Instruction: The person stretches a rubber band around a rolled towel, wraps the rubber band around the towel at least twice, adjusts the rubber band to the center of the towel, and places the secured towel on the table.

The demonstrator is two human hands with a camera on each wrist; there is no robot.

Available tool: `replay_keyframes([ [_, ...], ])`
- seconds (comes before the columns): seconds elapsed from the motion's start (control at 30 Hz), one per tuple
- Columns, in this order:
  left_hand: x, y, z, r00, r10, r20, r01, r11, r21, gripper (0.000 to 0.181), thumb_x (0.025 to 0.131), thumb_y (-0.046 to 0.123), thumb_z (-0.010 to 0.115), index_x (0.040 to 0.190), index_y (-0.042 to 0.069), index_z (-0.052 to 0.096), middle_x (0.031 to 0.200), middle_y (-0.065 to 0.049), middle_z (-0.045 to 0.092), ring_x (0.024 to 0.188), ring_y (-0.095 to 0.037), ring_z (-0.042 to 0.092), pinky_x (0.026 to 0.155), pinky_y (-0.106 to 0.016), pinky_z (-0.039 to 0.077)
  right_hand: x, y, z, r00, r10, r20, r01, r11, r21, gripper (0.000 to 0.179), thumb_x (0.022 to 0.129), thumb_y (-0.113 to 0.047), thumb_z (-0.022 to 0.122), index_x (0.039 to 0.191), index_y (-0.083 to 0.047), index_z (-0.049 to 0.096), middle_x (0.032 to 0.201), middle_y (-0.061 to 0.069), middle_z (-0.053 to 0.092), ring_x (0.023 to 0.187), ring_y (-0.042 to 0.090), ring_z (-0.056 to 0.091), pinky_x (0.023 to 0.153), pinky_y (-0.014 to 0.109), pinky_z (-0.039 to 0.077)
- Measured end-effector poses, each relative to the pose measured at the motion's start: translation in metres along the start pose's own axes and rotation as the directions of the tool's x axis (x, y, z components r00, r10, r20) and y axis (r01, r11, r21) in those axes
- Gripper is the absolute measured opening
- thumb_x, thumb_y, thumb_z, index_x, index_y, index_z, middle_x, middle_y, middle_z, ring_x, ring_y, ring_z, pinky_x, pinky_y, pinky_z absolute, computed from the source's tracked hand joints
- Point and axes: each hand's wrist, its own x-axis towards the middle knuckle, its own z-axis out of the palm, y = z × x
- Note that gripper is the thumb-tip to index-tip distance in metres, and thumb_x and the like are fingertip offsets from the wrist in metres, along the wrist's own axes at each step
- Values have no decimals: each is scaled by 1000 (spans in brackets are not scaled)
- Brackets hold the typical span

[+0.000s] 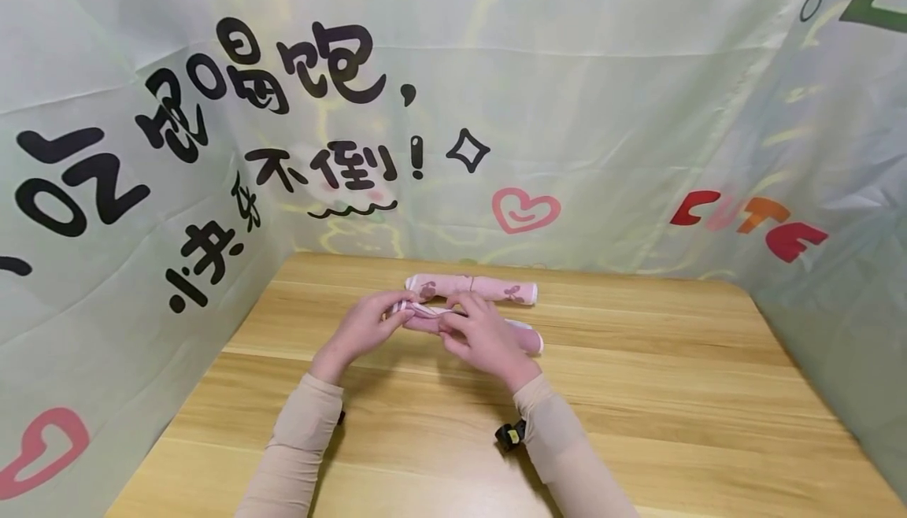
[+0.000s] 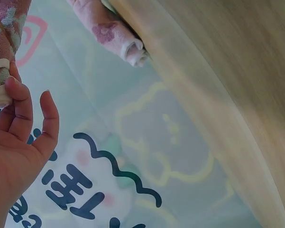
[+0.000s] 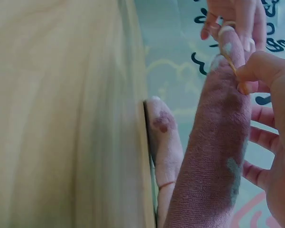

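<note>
A rolled pink towel (image 1: 527, 339) lies across both hands near the back of the table. At its left end, my left hand (image 1: 364, 331) holds the roll between thumb and fingers. The right hand (image 1: 489, 338) is over the middle of the roll; in the right wrist view its thumb and finger pinch a thin tan elastic band (image 3: 229, 59), which runs slantwise along the roll toward the left hand. Just behind lies a second rolled pink towel (image 1: 489, 288) with darker prints and a thin band around its middle.
The wooden table (image 1: 638, 392) reaches a printed fabric wall (image 1: 602, 124) at the back, with more fabric at both sides. A small black device (image 1: 509, 435) sits at the right wrist, below the sleeve.
</note>
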Motion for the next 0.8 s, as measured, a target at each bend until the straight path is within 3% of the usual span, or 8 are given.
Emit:
replay_keyframes([
  [0.17,0,-2,4,998,62,-31,-61,997,36,24,90,19,69,113,11,71,98,-5,72,75,-13,59,68,-28,50,-1,4,-5,998,33,57,-35,999,42,8,83,-25,70,90,-23,67,116,2,59,113,22,55,100,47,45],
  [0.3,-1,-1,12,989,133,-57,-130,989,64,26,90,18,69,114,9,70,107,-10,72,89,-19,67,76,-36,55,-2,5,-9,994,64,91,-74,991,109,10,85,-22,70,95,-22,70,116,1,60,110,18,55,99,41,47],
  [0.53,-3,-1,19,985,161,-67,-156,985,72,24,91,17,68,115,13,70,107,-6,70,88,-18,65,73,-33,54,-2,5,-15,986,146,82,-164,939,303,15,91,-12,66,105,-14,69,117,5,64,110,21,62,98,38,52],
  [0.7,0,0,20,973,219,-74,-215,975,57,24,91,14,68,115,13,70,113,-8,69,102,-22,67,85,-37,56,0,7,-15,971,221,87,-237,928,289,28,93,-19,66,120,-12,63,122,9,66,114,25,63,100,39,51],
  [0.8,1,0,19,962,259,-89,-256,965,51,24,89,10,69,113,13,70,115,-9,68,108,-24,66,90,-39,55,0,9,-14,958,255,133,-283,920,270,41,94,-26,65,131,-12,58,128,10,64,116,26,63,100,40,51],
])
